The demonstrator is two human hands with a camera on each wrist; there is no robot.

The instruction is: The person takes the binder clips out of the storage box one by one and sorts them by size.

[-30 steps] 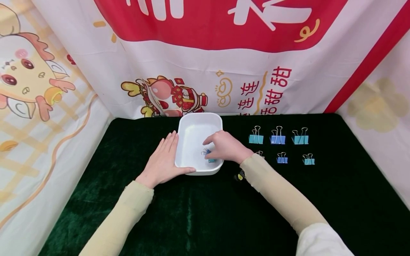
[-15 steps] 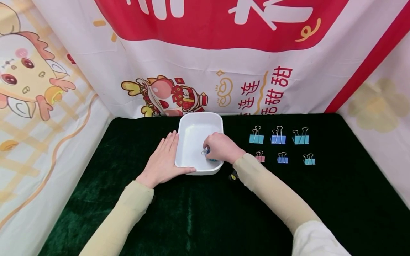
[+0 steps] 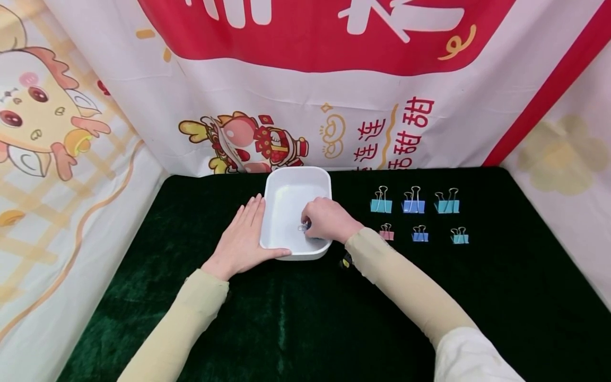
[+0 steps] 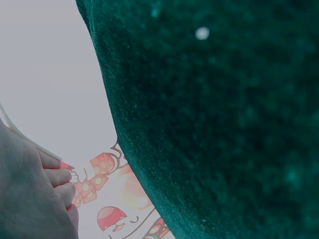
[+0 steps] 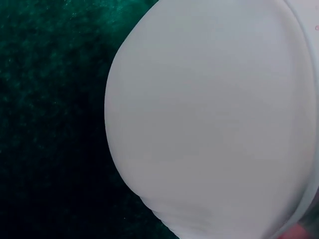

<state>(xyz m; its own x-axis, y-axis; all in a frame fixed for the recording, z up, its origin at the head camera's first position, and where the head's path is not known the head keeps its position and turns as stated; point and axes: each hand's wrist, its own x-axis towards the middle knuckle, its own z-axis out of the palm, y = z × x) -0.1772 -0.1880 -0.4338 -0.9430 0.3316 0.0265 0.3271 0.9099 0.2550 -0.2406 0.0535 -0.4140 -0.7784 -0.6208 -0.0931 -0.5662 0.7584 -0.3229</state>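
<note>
A white rectangular box (image 3: 286, 212) stands near the back of the table. My left hand (image 3: 241, 236) lies along its left side with straight fingers, the thumb on the front rim. In the left wrist view that hand (image 4: 37, 184) shows at the lower left. My right hand (image 3: 329, 220) reaches over the right rim into the box. Its curled fingers grip a small binder clip (image 3: 303, 227), whose wire handles stick out beside the fingertips; the body is mostly hidden. The right wrist view is largely filled by the box's outer wall (image 5: 204, 109).
Right of the box, two rows of binder clips stand on the dark green cloth (image 3: 286, 318). Larger ones, such as a blue clip (image 3: 413, 206), are behind; smaller ones, including a pink clip (image 3: 387, 235), are in front. A printed curtain (image 3: 267, 95) hangs behind.
My right hand has lowered in the box and its fingers have closed round the small binder clip. The pink clip has come into view behind the sleeve. The left hand stays put.
</note>
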